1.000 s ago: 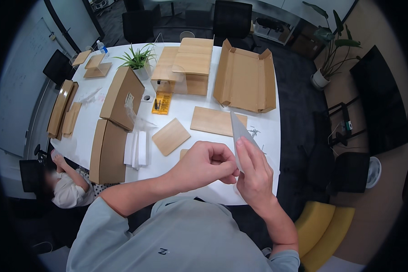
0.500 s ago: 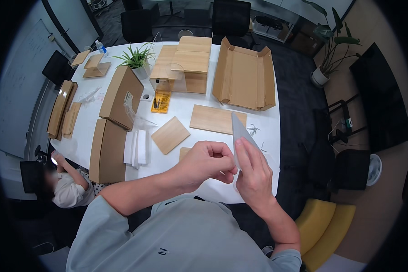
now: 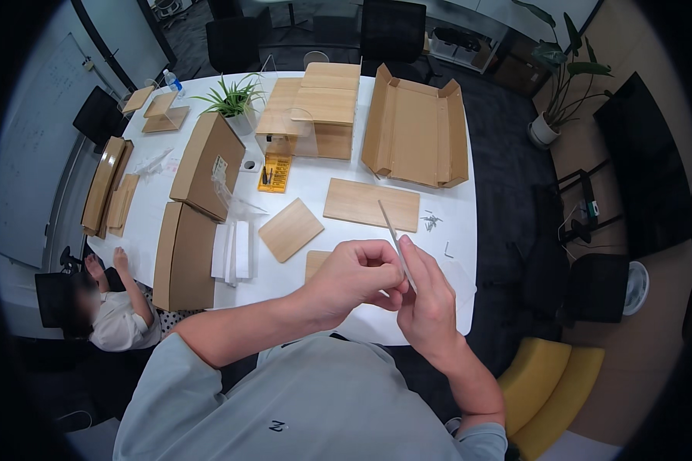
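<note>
My right hand point(image 3: 429, 303) grips a thin grey sheet point(image 3: 389, 223), seen nearly edge-on, between thumb and fingers. My left hand point(image 3: 354, 278) is closed beside the sheet's lower part, fingers curled and pinched; what they hold is hidden. Just beyond lie a rectangular light wooden board point(image 3: 370, 205), small metal screws point(image 3: 430, 221) and a hex key point(image 3: 447, 249). Left of these sit a squarer wooden board point(image 3: 291, 229) and another board point(image 3: 314, 264), partly hidden behind my left hand.
The white table point(image 3: 336, 170) holds a part-built wooden unit point(image 3: 323, 104), an open cardboard box point(image 3: 414, 131), standing cartons point(image 3: 183, 257), white strips point(image 3: 231, 250), an orange tool case point(image 3: 277, 175) and a potted plant point(image 3: 237, 115). A co-worker point(image 3: 123, 315) sits at the left.
The grey sheet has turned so its face shows less and its edge more, its top shifting left. The co-worker's hands have moved apart.
</note>
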Demonstrator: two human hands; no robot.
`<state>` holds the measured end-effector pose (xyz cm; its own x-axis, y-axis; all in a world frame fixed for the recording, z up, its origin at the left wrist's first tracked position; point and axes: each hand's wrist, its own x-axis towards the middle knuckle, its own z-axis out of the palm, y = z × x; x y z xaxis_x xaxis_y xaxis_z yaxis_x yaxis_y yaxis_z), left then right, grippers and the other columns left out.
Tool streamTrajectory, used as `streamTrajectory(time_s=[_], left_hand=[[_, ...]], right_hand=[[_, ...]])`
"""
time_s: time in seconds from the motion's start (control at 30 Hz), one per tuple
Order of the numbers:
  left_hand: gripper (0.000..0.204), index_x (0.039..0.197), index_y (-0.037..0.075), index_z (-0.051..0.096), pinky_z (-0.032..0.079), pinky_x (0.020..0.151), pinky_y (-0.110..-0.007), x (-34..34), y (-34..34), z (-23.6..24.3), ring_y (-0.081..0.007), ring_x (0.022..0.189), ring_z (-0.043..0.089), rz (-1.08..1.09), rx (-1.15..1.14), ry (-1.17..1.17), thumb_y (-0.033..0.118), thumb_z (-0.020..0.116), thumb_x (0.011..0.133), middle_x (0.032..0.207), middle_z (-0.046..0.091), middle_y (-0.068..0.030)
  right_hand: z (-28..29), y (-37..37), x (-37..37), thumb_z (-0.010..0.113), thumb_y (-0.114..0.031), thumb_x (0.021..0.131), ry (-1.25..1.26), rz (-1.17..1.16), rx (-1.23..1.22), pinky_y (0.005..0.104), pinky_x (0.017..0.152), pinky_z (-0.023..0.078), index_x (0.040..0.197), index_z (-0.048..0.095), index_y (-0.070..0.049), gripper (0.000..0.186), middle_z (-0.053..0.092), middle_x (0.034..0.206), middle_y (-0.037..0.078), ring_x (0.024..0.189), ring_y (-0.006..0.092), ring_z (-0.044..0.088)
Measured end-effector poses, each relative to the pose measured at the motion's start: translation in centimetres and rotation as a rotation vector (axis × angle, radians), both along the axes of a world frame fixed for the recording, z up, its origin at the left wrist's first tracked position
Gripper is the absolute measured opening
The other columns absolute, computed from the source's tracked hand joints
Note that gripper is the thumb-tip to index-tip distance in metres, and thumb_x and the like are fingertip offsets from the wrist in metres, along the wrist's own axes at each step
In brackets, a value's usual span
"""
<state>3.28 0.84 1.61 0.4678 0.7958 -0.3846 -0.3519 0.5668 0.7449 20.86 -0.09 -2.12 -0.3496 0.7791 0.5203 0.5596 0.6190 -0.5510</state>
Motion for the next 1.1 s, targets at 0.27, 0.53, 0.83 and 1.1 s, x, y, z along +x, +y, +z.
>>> streamTrajectory(time_s=[0.27, 0.53, 0.83, 1.1], left_hand=[[0.013, 0.092, 0.005, 0.062, 0.059, 0.074, -0.032, -0.3, 0.2, 0.7, -0.0133, 0.076, 0.067, -0.032, -0.021, 0.064, 0.017, 0.063, 0.095, 0.087, 0.066, -0.0061], [0.013, 0.088, 0.003, 0.064, 0.060, 0.074, -0.031, -1.4, 1.6, 0.8, -0.0133, 0.076, 0.067, -0.158, -0.065, 0.108, 0.016, 0.064, 0.091, 0.084, 0.066, -0.0070], [0.011, 0.082, 0.006, 0.061, 0.058, 0.072, -0.030, -0.9, 1.6, 0.5, -0.0133, 0.071, 0.064, -0.142, -0.164, 0.030, 0.013, 0.064, 0.089, 0.083, 0.065, -0.0065], [0.011, 0.080, 0.008, 0.059, 0.057, 0.070, -0.030, -0.1, 1.2, 0.4, -0.0107, 0.071, 0.062, -0.085, -0.205, -0.004, 0.012, 0.063, 0.090, 0.081, 0.064, -0.0039]], right_hand=[[-0.2, 0.3, 0.1, 0.061, 0.017, 0.069, -0.075, -0.047, 0.075, 0.0407, 0.079, 0.059, 0.136, 0.056, -0.001, 0.069, 0.063, 0.119, 0.021, 0.101, 0.0362, 0.068], [0.0, 0.7, 1.0, 0.062, 0.015, 0.070, -0.212, -0.032, 0.161, 0.0424, 0.081, 0.057, 0.132, 0.060, -0.003, 0.065, 0.063, 0.116, 0.022, 0.102, 0.0371, 0.067], [0.1, 0.5, 1.3, 0.062, 0.013, 0.073, -0.253, -0.043, 0.188, 0.0419, 0.082, 0.057, 0.132, 0.059, -0.002, 0.062, 0.063, 0.117, 0.022, 0.103, 0.0367, 0.067], [-0.1, 0.4, 1.1, 0.060, 0.017, 0.071, -0.143, -0.022, 0.112, 0.0415, 0.081, 0.058, 0.134, 0.058, -0.001, 0.065, 0.063, 0.117, 0.022, 0.102, 0.0367, 0.067]])
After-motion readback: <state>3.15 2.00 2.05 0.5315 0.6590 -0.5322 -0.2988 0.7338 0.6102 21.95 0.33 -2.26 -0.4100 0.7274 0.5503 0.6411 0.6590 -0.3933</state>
